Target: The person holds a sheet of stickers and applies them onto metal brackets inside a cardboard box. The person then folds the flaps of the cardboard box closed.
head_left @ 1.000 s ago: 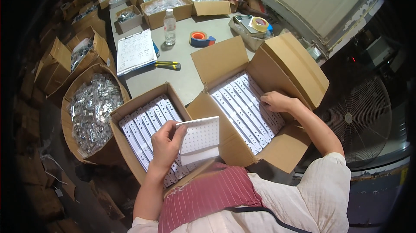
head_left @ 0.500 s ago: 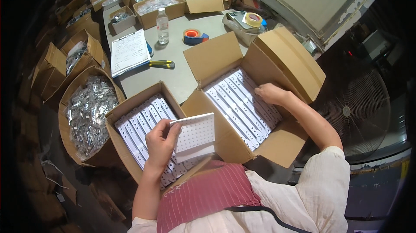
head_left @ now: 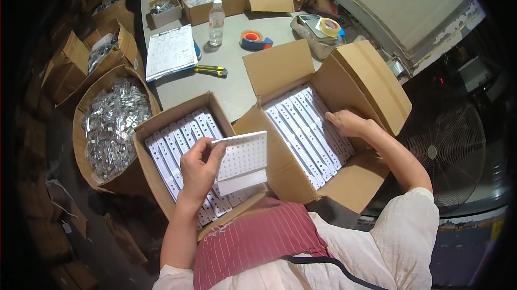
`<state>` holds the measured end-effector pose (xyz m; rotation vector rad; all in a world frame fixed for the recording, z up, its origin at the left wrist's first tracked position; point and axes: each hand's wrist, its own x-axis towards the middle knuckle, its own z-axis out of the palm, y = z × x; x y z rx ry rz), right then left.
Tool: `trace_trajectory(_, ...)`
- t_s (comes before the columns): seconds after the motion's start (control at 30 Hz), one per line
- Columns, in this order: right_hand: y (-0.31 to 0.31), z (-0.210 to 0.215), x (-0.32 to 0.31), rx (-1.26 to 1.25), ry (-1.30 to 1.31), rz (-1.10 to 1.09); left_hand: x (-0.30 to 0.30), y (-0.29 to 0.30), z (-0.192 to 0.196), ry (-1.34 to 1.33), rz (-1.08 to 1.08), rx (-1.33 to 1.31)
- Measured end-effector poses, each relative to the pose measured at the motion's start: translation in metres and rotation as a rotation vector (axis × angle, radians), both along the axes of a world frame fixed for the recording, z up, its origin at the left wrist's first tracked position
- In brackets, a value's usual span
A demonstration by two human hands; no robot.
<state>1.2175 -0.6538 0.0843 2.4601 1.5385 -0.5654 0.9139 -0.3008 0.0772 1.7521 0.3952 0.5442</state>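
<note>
Some fingers of the left hand (head_left: 198, 170) are hidden behind the white panel (head_left: 243, 155). This panel also covers a part of the white strips (head_left: 166, 163) in the left carton (head_left: 219, 115). At the right hand (head_left: 349, 123), it cannot be told if the fingertips touch a strip. The writing on the paper sheet (head_left: 170, 52) is too small for reading. The lower edge cuts off the pale shirt (head_left: 401, 236).
</note>
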Motion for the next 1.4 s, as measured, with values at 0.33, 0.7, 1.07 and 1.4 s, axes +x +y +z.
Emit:
trace_trajectory(0.33, -0.009, -0.02, -0.007, 0.067, -0.065, -0.009, 0.001, 0.005, -0.004, -0.033, 0.023, -0.004)
trace_trajectory(0.7, -0.002, -0.012, -0.031, 0.236, -0.345, -0.164, 0.0, 0.004, 0.0, -0.062, 0.018, -0.054)
trace_trajectory(1.07, 0.002, -0.028, -0.127, 0.115, -0.204, -0.102, -0.002, 0.003, 0.008, -0.058, -0.016, -0.157)
trace_trajectory(1.4, -0.02, 0.006, -0.1, -0.052, -0.165, -0.623, -0.002, -0.007, 0.003, -0.074, -0.065, -0.134)
